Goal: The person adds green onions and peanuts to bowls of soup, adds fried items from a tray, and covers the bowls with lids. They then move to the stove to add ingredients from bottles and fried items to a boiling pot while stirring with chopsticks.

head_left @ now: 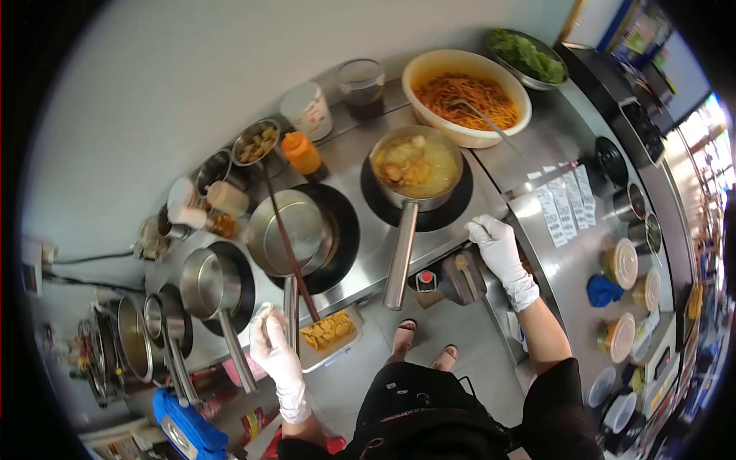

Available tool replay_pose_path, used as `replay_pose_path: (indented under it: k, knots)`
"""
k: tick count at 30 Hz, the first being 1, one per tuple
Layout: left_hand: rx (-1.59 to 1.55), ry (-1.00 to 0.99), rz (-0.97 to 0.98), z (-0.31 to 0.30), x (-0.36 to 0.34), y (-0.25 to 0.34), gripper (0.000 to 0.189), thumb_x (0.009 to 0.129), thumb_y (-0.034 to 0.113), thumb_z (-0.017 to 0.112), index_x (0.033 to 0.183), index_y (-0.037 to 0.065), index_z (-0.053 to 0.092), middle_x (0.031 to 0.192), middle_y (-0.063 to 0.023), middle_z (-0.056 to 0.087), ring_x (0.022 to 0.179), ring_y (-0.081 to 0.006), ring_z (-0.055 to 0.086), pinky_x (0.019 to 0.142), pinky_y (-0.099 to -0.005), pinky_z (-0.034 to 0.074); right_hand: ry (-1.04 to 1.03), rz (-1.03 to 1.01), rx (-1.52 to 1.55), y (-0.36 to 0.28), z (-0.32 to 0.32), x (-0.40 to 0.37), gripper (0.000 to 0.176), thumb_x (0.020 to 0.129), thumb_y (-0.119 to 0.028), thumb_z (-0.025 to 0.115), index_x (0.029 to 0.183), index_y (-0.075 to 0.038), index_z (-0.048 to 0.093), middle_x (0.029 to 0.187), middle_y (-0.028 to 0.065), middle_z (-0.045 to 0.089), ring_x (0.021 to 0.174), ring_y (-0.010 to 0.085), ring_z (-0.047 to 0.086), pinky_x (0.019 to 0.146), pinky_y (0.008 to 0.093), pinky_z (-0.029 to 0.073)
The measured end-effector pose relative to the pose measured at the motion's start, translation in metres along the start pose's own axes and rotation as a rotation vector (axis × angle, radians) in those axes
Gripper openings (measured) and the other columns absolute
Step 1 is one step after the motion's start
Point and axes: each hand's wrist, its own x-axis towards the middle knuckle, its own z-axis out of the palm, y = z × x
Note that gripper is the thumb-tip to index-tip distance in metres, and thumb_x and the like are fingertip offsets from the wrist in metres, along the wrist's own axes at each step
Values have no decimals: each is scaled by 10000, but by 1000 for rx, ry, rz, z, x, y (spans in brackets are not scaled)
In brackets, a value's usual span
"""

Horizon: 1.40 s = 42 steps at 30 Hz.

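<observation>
My left hand (277, 358), in a white glove, hovers between two pan handles, its fingers curled together with nothing visible in them. Close by are a steel saucepan (285, 230) with long brown chopsticks (280, 222) lying across it, and a smaller saucepan (208, 282). My right hand (500, 254), also gloved, is held at the counter's front edge with fingers bent inward and nothing showing in them. To its left, a saucepan of yellowish food in liquid (418, 165) sits on a black burner, its steel handle (402, 257) pointing towards me. Neither hand touches that handle.
A large bowl of orange shredded food (468, 96) with a spoon stands at the back, beside a bowl of lettuce (529, 57). An orange squeeze bottle (303, 153) is behind the burners. Printed slips (566, 203) and lidded tubs (619, 264) line the right counter. A tub of yellow pieces (328, 331) sits below.
</observation>
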Motion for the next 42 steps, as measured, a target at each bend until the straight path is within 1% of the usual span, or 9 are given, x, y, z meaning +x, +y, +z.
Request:
replay_pose_path:
  k: [2, 6, 11, 14, 21, 24, 33, 38, 42]
  knots:
    - [-89, -130, 63, 10, -9, 8, 193, 936, 38, 500, 1113, 2, 569, 880, -46, 597, 757, -94, 532, 694, -213, 439, 32, -25, -37, 9, -1, -7, 142, 873, -92, 616, 908, 45, 628, 724, 62, 598, 648, 114, 544, 622, 254, 463]
    - [-229, -490, 198, 48, -43, 16, 166, 887, -2, 521, 1031, 5, 603, 793, -72, 607, 712, -122, 549, 662, -243, 451, -2, -169, -286, 36, 2, -46, 165, 839, -191, 618, 848, -29, 648, 801, 167, 635, 758, 352, 614, 676, 416, 496]
    - [-90, -1149, 145, 102, -87, 37, 59, 853, 36, 587, 886, 33, 636, 773, -70, 628, 630, -140, 576, 580, -263, 460, -328, 175, -574, 101, 3, -146, 238, 848, -286, 581, 854, -52, 622, 852, 160, 645, 804, 355, 620, 697, 441, 499]
    - [41, -1050, 647, 93, -77, 40, 59, 820, 25, 607, 853, 40, 653, 795, -87, 647, 653, -195, 613, 594, -280, 481, -580, 396, -704, 115, -14, -196, 267, 861, -309, 567, 925, -62, 644, 876, 156, 659, 834, 348, 629, 729, 433, 505]
    - [517, -299, 513, 21, 47, 25, 153, 884, 101, 591, 1001, 20, 647, 924, -137, 667, 839, -240, 652, 751, -328, 504, -206, -49, -443, 62, -20, -140, 141, 808, -177, 653, 880, -57, 666, 850, 133, 661, 801, 319, 631, 709, 402, 502]
    - [407, -354, 122, 2, 113, -21, 190, 887, 176, 608, 945, 4, 664, 857, -149, 675, 786, -239, 657, 703, -319, 496, -172, -455, -449, -10, 8, -79, 94, 812, -155, 635, 863, -76, 644, 759, 115, 616, 736, 318, 601, 661, 404, 486]
    - [545, -375, 183, 12, 164, -107, 305, 836, 326, 663, 916, 32, 661, 835, -183, 669, 809, -329, 653, 715, -383, 509, -431, -987, -675, -102, 152, 40, 69, 740, -148, 597, 756, -83, 613, 740, 76, 604, 758, 250, 616, 676, 357, 509]
    - [748, -449, -40, 50, 174, -115, 679, 757, 503, 703, 1127, -51, 576, 883, -204, 678, 895, -336, 651, 796, -390, 496, -548, -997, -816, -115, 208, 42, 80, 734, -156, 568, 723, -86, 604, 698, 69, 613, 707, 239, 623, 643, 348, 506]
    - [677, -560, -77, 66, 188, -133, 581, 747, 454, 741, 1030, -39, 619, 825, -185, 677, 799, -307, 661, 701, -356, 512, -587, -1015, -659, -113, 213, 31, 80, 709, -147, 577, 727, -70, 588, 684, 69, 591, 691, 240, 612, 632, 339, 492]
